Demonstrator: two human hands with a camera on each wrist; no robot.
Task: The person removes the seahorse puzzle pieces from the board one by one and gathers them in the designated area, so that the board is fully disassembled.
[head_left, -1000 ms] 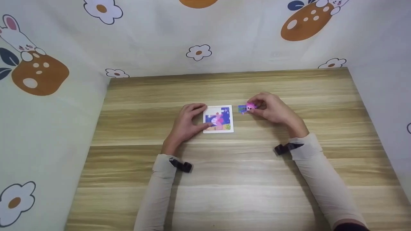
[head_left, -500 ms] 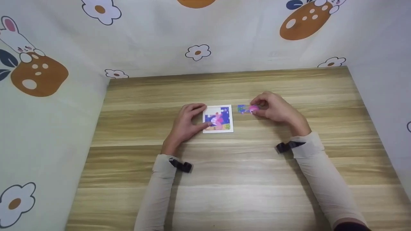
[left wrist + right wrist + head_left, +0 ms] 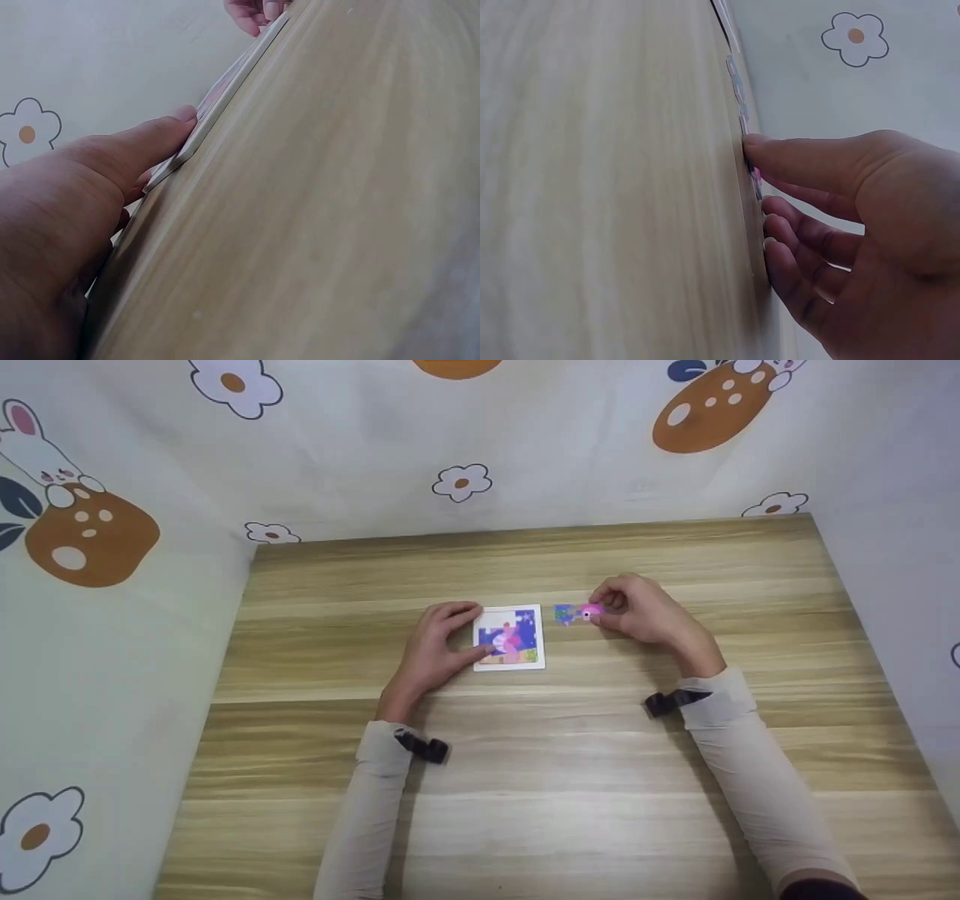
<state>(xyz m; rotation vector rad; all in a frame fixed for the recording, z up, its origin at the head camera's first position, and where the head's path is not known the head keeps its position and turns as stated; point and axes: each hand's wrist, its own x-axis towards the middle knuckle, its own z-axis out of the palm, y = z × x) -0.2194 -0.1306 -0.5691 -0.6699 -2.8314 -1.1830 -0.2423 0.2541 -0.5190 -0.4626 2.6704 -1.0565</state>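
A square jigsaw puzzle board [image 3: 531, 664] with a white frame lies flat on the table, partly filled with blue and pink picture pieces. Its upper left part shows bare white. My left hand [image 3: 435, 641] rests on the board's left side, the straight thumb pressing on its face and a finger at the upper left corner. To the right of the board, my right hand [image 3: 637, 611] pinches a pink puzzle piece [image 3: 589, 612] with an eye on it, between thumb and forefinger, low at the tabletop. Beside it lies a blue-green puzzle piece [image 3: 562, 613].
The wood-grain table [image 3: 510, 780] meets a pale patterned cloth wall [image 3: 360, 457] behind and at both sides. A black wrist camera [image 3: 424, 746] sits on the left cuff, another black wrist camera [image 3: 667, 703] on the right one.
My right hand has drawn slightly rightward with the pink piece, which has turned so that its eye faces differently. My left hand and the board have stayed put.
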